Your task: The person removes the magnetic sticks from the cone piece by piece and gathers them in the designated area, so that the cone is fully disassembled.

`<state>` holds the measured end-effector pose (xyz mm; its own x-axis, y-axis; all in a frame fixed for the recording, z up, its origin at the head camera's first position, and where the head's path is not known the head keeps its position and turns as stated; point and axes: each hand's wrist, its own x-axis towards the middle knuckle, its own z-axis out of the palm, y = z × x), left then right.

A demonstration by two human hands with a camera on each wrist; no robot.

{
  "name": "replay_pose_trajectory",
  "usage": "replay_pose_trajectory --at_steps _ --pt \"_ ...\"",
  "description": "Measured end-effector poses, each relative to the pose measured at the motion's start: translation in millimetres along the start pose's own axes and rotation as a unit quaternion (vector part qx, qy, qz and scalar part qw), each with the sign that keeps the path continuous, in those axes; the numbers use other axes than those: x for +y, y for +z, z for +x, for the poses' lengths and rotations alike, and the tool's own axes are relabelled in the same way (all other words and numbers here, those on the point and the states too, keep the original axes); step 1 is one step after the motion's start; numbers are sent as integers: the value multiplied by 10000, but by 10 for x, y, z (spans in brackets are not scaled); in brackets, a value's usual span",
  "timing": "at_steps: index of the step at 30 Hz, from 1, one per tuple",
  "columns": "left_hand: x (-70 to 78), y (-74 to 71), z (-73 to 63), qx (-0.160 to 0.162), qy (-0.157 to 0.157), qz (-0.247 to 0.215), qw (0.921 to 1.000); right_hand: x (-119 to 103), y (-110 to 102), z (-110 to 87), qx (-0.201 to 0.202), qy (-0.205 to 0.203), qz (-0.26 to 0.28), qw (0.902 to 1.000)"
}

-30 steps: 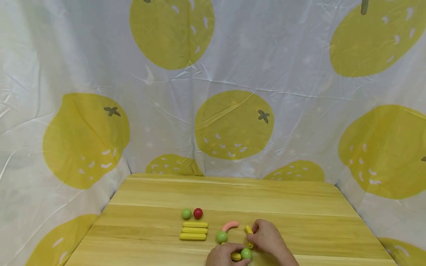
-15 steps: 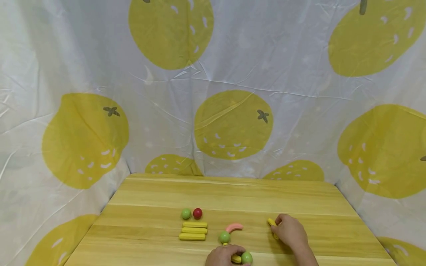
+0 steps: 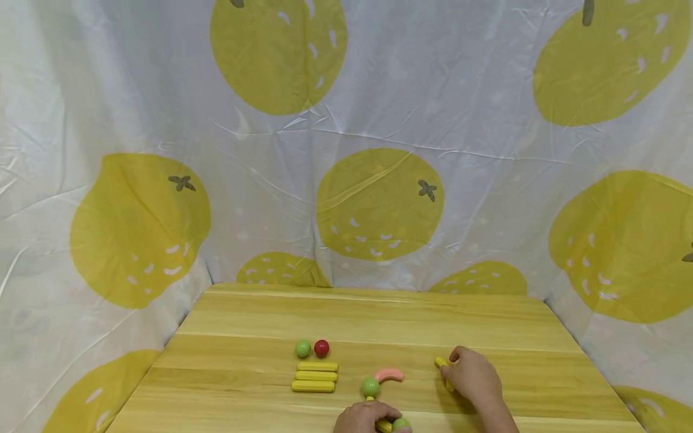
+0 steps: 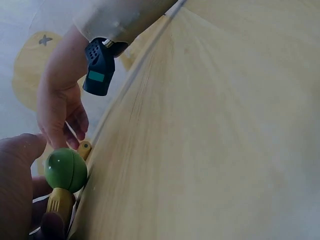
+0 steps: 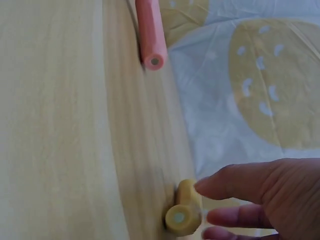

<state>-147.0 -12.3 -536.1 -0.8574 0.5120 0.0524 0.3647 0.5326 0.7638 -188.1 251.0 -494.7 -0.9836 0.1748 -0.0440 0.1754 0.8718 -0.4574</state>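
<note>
My left hand (image 3: 364, 417) grips a yellow magnetic stick (image 4: 60, 202) that has a green ball (image 4: 65, 170) on its end. A second green ball (image 3: 370, 387) sits just beyond that hand, with a pink curved stick (image 3: 390, 375) joined to it and a bit of yellow stick below. To the right, my right hand (image 3: 473, 376) is at a yellow curved stick (image 5: 184, 219) lying on the table. In the right wrist view its thumb tip is against or very near this stick, and the fingers are spread beside it. Part of the left hand's stick is hidden.
On the left, three yellow straight sticks (image 3: 314, 376) lie side by side on the wooden table (image 3: 243, 325). Behind them are a loose green ball (image 3: 303, 348) and a red ball (image 3: 322, 348). A lemon-patterned curtain (image 3: 260, 198) surrounds the table's back and sides.
My right hand has carried the yellow curved stick away to the right and set it down. Near the left hand, the far green ball and pink stick have swung right; the near ball has shifted towards me.
</note>
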Motion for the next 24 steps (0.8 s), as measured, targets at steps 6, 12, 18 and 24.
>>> replay_pose_trajectory --at_steps 6,12,18,24 --pt "-16 56 -22 422 157 -232 9987 -165 18 -46 144 -403 620 9972" --pt "-28 68 -20 609 196 -540 9965 -343 157 -105 -423 -1517 1173 9805" --pt "-39 67 -20 1047 267 -940 9897 -412 308 -154 -1416 -2293 1756 9469" --pt "-103 39 -18 1853 725 -740 9772 -422 374 -142 -1557 -2516 1629 9412"
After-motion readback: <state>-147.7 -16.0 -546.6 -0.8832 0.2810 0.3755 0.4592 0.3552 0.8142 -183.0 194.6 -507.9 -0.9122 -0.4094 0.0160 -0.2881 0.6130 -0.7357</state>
